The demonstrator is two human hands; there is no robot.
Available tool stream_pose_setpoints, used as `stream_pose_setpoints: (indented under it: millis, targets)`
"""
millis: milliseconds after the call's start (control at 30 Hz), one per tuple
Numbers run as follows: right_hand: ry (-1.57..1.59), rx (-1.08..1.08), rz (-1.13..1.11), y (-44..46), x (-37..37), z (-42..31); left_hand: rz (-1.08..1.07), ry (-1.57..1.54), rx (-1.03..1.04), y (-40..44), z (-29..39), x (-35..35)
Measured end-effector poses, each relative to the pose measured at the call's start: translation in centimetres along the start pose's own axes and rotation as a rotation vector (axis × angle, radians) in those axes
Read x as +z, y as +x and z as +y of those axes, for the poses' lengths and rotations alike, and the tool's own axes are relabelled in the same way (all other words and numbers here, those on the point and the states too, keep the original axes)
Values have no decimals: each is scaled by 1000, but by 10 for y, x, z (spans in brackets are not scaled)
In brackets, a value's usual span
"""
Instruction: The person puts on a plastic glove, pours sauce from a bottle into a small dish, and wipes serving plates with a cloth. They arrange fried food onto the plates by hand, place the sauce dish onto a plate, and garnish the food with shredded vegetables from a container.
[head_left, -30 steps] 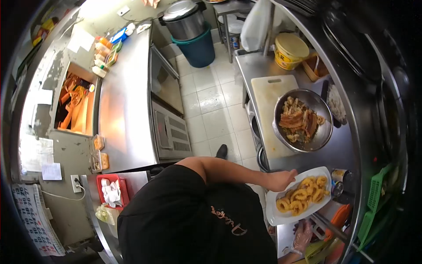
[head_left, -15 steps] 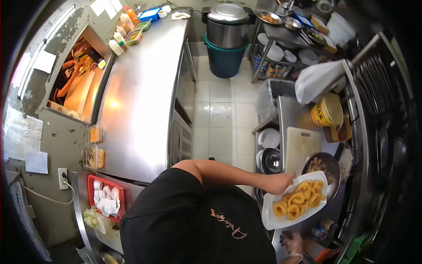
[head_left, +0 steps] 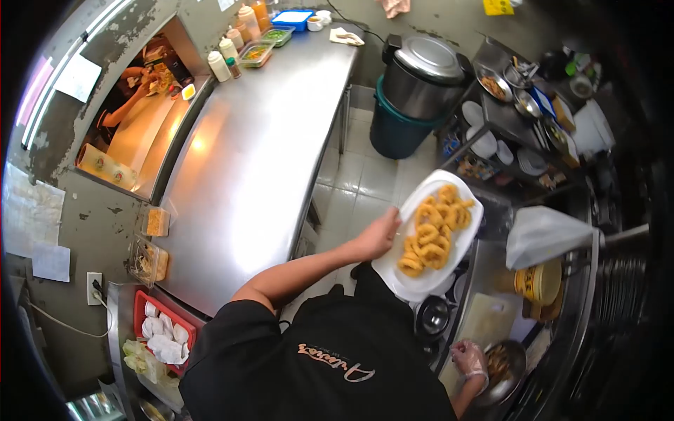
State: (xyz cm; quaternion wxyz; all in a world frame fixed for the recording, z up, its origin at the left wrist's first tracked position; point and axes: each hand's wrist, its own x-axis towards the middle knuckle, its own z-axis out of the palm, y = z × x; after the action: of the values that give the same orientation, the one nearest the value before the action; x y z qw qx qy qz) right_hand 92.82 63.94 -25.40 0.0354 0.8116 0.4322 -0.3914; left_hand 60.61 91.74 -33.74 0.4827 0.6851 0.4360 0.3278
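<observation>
My left hand grips the near-left edge of a white plate. Golden fried rings are heaped on the plate, which is held out over the floor and lower shelves. On the right, my right hand, in a clear plastic glove, hovers beside a metal bowl with brownish food pieces. Its fingers are loosely bent and apart, with no object visible in them. A pale cutting board lies just beyond that hand.
A long steel counter runs along the left, with sauce bottles at its far end. A large lidded pot stands in a green bin. On the near left sits a red tray; a yellow tub is at right.
The plate of fried rings has moved left and away from the right-hand counter with my left hand. My gloved right hand has come up beside the metal bowl. The view has turned.
</observation>
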Motion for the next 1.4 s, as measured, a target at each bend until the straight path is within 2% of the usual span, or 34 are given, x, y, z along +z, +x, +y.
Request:
stream_pose_setpoints:
  millis: [67,133,200,267,333,400,467,533,600,733,800,867,933,1000,1033,1100,1133,1200,1333,1400]
  targets:
    - [-24,-107,-20,49,-6,3,176,54,-13,18,-22,-31]
    - [27,-181,-52,91,-23,-24,336,98,-16,36,-41,-71]
    - [-162,-251,-147,135,-55,-69,457,185,-89,50,-47,-100]
    - [-325,-351,-84,195,-73,-109,624,226,-128,63,-67,-126]
    - [-331,-391,-45,235,-102,-185,765,280,-199,73,-79,-150]
    - [-403,-667,2,311,-114,-224,916,321,-223,87,-97,-171]
    - [-434,-732,42,316,-142,-315,1046,350,-250,98,-119,-186]
    - [-544,-920,66,332,-159,-387,1161,382,-268,113,-143,-206]
    - [-530,-1053,16,352,-165,-446,1214,285,-340,124,-164,-221]
    - [-569,-999,-146,379,-156,-536,1300,202,-447,149,-199,-247]
    - [-678,-1119,-171,408,-146,-556,1322,157,-495,161,-208,-259]
    - [-753,-1110,-320,427,-146,-579,1332,91,-592,173,-217,-271]
    - [-722,-1014,-477,440,-146,-607,1364,-16,-548,187,-235,-280]
    - [-900,-1232,-376,439,-152,-644,1446,-27,-547,211,-267,-281]
    - [-937,-1215,-400,457,-153,-654,1418,-134,-619,220,-269,-282]
    - [-989,-1213,-443,507,-156,-685,1489,-108,-643,257,-299,-277]
    - [-1009,-1216,-451,522,-153,-706,1445,-127,-768,264,-275,-286]
    - [-1163,-1252,-497,517,-143,-756,1396,-253,-793,274,-236,-306]
    - [-1294,-1360,-646,526,-122,-835,1430,-109,-718,312,-276,-307]
    - [-1385,-1496,-730,519,-105,-879,1429,-144,-760,312,-235,-311]
